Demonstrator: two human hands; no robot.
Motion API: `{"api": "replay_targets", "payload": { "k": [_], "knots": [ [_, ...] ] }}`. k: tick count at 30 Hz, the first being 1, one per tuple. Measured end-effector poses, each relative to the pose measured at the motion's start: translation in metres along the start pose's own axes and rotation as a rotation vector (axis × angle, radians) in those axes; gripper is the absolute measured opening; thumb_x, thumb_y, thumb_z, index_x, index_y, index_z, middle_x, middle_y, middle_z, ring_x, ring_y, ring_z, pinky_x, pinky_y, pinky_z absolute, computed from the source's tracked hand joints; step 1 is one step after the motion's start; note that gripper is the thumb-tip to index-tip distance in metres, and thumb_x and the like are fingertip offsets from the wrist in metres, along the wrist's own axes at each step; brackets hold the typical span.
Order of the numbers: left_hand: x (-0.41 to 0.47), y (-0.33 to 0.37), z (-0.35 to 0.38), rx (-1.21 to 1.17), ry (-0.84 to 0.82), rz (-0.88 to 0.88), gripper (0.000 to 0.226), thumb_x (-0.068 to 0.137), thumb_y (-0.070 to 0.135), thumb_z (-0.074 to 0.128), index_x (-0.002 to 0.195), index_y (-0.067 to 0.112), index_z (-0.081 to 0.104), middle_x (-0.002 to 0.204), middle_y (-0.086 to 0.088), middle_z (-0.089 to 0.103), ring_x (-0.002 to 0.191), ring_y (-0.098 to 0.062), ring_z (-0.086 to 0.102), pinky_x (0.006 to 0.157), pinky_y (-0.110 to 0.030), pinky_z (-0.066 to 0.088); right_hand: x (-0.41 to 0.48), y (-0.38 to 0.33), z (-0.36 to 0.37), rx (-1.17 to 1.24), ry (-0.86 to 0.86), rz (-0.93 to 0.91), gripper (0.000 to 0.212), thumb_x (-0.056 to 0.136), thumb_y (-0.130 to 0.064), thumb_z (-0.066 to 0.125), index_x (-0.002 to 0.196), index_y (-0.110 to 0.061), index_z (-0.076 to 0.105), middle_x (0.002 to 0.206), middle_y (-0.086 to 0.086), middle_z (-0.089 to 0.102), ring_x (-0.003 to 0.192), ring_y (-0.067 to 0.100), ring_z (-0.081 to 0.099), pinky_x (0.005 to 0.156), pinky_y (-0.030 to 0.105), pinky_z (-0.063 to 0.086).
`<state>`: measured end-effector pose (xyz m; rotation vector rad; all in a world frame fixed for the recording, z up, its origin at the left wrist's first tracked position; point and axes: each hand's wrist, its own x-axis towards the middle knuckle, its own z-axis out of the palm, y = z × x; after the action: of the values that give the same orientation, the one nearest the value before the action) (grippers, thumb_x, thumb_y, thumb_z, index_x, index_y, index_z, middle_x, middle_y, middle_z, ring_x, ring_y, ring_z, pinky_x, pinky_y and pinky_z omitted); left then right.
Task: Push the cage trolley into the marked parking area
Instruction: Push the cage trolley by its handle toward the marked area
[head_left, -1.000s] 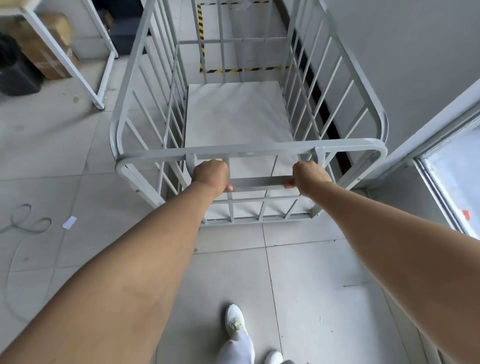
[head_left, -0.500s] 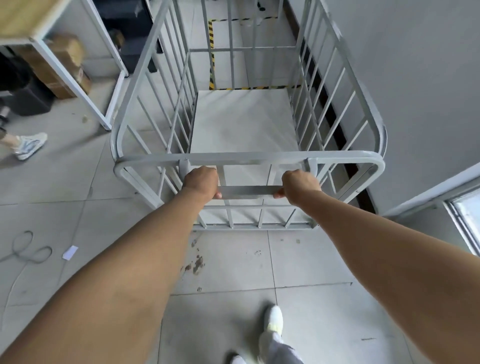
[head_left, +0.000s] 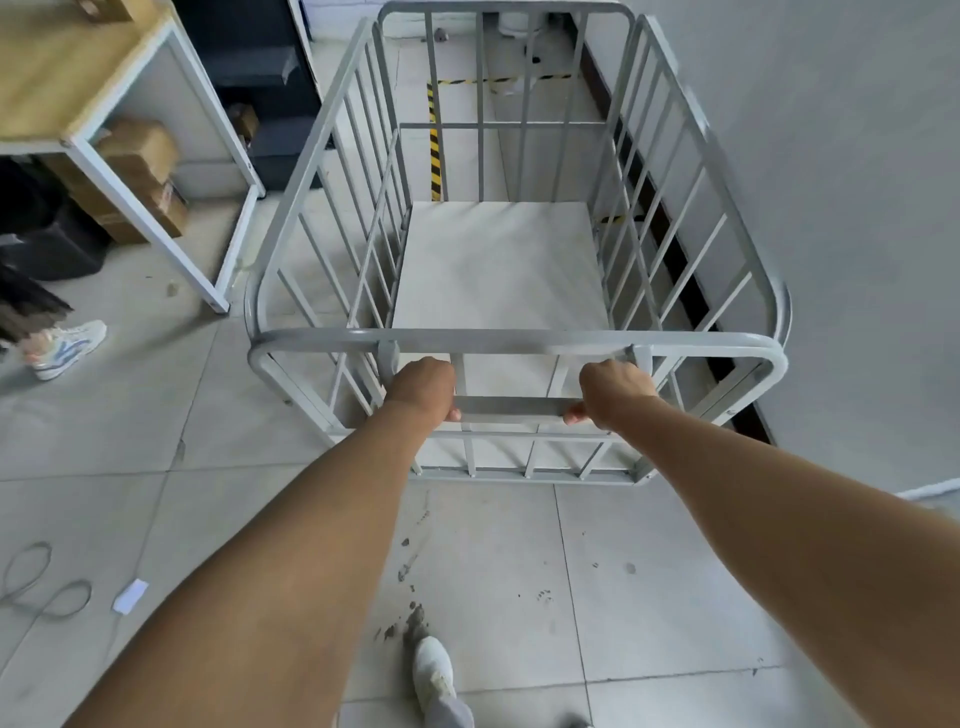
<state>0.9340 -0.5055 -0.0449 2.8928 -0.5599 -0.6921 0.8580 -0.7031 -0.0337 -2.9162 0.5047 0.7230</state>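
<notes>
A grey metal cage trolley (head_left: 519, 340) with barred sides and a flat empty floor stands in front of me, close along the right wall. My left hand (head_left: 423, 387) and my right hand (head_left: 613, 392) both grip its flat handle bar (head_left: 514, 405) on the near side, arms stretched out. Yellow-and-black tape (head_left: 435, 150) marks the parking area on the floor beyond. The trolley's far end overlaps the near line of that tape, seen through the bars.
A white-framed wooden table (head_left: 130, 124) with cardboard boxes (head_left: 140, 171) under it stands at left, near the trolley's left side. Another person's shoe (head_left: 67, 345) is at far left. A cable (head_left: 41, 587) and a paper scrap (head_left: 130, 596) lie on the tiles. The grey wall (head_left: 831, 208) runs along the right.
The trolley has rolled forward toward the taped area and now reaches over its near line. I have stepped forward with it; the window at right has left the view.
</notes>
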Motion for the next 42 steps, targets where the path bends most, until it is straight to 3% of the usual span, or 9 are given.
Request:
{"api": "replay_targets", "payload": {
  "k": [8, 12, 14, 20, 23, 26, 34, 38, 42],
  "knots": [
    [0.082, -0.039, -0.050, 0.057, -0.066, 0.058, 0.047, 0.083, 0.017, 0.073, 0.051, 0.010, 0.040, 0.099, -0.021, 0.073, 0.098, -0.033, 0.068, 0.081, -0.034, 0.051, 0.072, -0.046, -0.040, 0.036, -0.026, 0.067, 0.049, 0.082, -0.039, 0.072, 0.060, -0.011, 0.039, 0.086, 0.009, 0.059, 0.099, 0.028, 0.063, 0.071, 0.031, 0.043],
    [0.121, -0.066, -0.073, 0.001, -0.073, 0.019, 0.016, 0.083, 0.015, 0.073, 0.079, 0.002, 0.068, 0.098, -0.018, 0.074, 0.096, -0.032, 0.068, 0.082, -0.032, 0.051, 0.109, -0.070, -0.060, 0.050, -0.016, 0.028, 0.040, 0.080, -0.046, 0.071, 0.079, -0.011, 0.052, 0.103, 0.011, 0.068, 0.103, 0.029, 0.062, 0.075, 0.032, 0.044],
    [0.142, -0.082, -0.083, -0.005, -0.069, 0.005, 0.024, 0.082, 0.018, 0.074, 0.093, -0.003, 0.073, 0.099, -0.019, 0.073, 0.096, -0.032, 0.068, 0.084, -0.031, 0.052, 0.131, -0.083, -0.068, 0.043, 0.003, -0.006, 0.041, 0.080, -0.047, 0.071, 0.091, -0.008, 0.062, 0.103, 0.012, 0.069, 0.102, 0.029, 0.063, 0.077, 0.033, 0.047],
    [0.198, -0.126, -0.115, -0.053, -0.040, -0.060, 0.022, 0.081, 0.014, 0.076, 0.095, -0.004, 0.075, 0.097, -0.019, 0.074, 0.092, -0.029, 0.069, 0.081, -0.029, 0.052, 0.183, -0.125, -0.091, 0.037, 0.017, -0.053, 0.040, 0.086, -0.040, 0.067, 0.105, -0.005, 0.064, 0.109, 0.013, 0.067, 0.107, 0.030, 0.062, 0.073, 0.031, 0.041],
    [0.227, -0.146, -0.129, -0.046, -0.031, -0.050, 0.018, 0.081, 0.010, 0.075, 0.094, -0.003, 0.075, 0.096, -0.017, 0.074, 0.081, -0.026, 0.064, 0.078, -0.029, 0.051, 0.208, -0.144, -0.107, 0.048, 0.001, -0.043, 0.031, 0.087, -0.038, 0.067, 0.089, -0.007, 0.061, 0.101, 0.012, 0.067, 0.100, 0.029, 0.061, 0.071, 0.030, 0.040],
    [0.257, -0.166, -0.147, -0.018, -0.017, -0.016, 0.007, 0.081, 0.009, 0.074, 0.083, 0.003, 0.073, 0.092, -0.016, 0.073, 0.075, -0.024, 0.057, 0.071, -0.026, 0.047, 0.233, -0.166, -0.123, 0.052, -0.012, 0.009, 0.046, 0.086, -0.040, 0.068, 0.061, -0.011, 0.042, 0.075, 0.005, 0.053, 0.081, 0.025, 0.052, 0.068, 0.029, 0.040],
    [0.331, -0.200, -0.192, 0.033, -0.019, 0.056, 0.023, 0.080, 0.016, 0.077, 0.097, 0.000, 0.075, 0.099, -0.016, 0.071, 0.094, -0.031, 0.067, 0.080, -0.031, 0.053, 0.298, -0.207, -0.148, 0.174, 0.020, 0.106, 0.039, 0.091, -0.026, 0.065, 0.061, -0.014, 0.044, 0.062, -0.002, 0.039, 0.078, 0.022, 0.049, 0.068, 0.028, 0.039],
    [0.365, -0.203, -0.210, 0.056, -0.013, 0.083, 0.025, 0.078, 0.016, 0.078, 0.096, 0.000, 0.074, 0.098, -0.017, 0.072, 0.096, -0.032, 0.068, 0.079, -0.032, 0.053, 0.331, -0.212, -0.161, 0.206, 0.048, 0.099, 0.017, 0.093, -0.020, 0.063, 0.096, -0.004, 0.067, 0.085, 0.009, 0.062, 0.081, 0.024, 0.053, 0.070, 0.031, 0.042],
    [0.400, -0.192, -0.227, 0.079, -0.029, 0.094, 0.030, 0.077, 0.021, 0.080, 0.099, 0.002, 0.074, 0.100, -0.016, 0.072, 0.097, -0.031, 0.068, 0.080, -0.033, 0.053, 0.362, -0.205, -0.174, 0.203, 0.067, 0.112, 0.020, 0.094, -0.020, 0.061, 0.101, -0.003, 0.067, 0.108, 0.016, 0.066, 0.097, 0.031, 0.062, 0.078, 0.034, 0.047]
  ]
}}
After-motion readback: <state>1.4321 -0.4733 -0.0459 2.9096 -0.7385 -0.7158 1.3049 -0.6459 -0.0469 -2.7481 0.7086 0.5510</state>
